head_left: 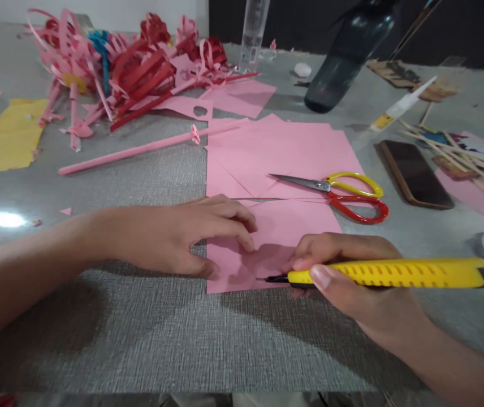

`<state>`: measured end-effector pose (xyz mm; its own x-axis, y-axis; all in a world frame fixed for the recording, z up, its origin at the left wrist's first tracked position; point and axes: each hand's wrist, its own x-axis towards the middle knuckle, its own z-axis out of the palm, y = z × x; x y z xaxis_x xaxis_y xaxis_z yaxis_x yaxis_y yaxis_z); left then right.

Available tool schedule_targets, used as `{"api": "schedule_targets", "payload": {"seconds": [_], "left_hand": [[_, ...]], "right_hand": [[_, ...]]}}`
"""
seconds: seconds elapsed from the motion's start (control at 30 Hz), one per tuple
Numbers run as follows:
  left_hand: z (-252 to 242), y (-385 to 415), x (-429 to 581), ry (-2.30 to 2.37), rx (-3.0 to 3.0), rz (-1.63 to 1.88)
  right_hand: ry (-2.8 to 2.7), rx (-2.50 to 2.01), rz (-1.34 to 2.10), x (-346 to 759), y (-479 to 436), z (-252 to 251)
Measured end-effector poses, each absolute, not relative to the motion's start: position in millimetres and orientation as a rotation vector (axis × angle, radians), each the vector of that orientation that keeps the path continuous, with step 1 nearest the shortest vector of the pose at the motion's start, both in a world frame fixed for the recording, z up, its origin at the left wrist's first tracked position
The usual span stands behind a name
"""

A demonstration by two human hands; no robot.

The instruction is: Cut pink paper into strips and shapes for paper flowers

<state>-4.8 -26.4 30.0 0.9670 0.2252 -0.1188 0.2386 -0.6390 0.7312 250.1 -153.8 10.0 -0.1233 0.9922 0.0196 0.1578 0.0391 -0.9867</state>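
Your right hand (367,311) gripped one knife (398,272) | left hand (195,232), loosely spread, touched one sheet (297,223) | scissors (320,185) beyond: one pair

On my right, a smartphone (415,172) in a brown case lies screen up on the table (140,339), with a loose pile of thin sticks (465,155) just beside it. Nearer my middle I see scissors (322,185) with one yellow and one red handle, blades pointing left. Farther back are a white-nozzled glue tube (403,104), a dark bottle (349,59), a small white lump (302,70) and a clear container (253,31). To my left, pink and red paper-strip flowers (146,70) are heaped near a yellow sheet (8,138); a rolled pink paper stick (132,151) lies in front.
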Motion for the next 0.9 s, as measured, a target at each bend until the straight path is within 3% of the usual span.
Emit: {"api": "schedule_targets", "payload": {"seconds": [0.53, 0.9], "left_hand": [[30, -25, -5, 0.310, 2.317, -0.062], [9, -47, 7, 0.460, 2.420, 0.192]], "right_hand": [[-1.468, -1.234, 1.180, 252, -154, 10], [-1.432, -1.251, 1.176, 249, -155, 10]]}}
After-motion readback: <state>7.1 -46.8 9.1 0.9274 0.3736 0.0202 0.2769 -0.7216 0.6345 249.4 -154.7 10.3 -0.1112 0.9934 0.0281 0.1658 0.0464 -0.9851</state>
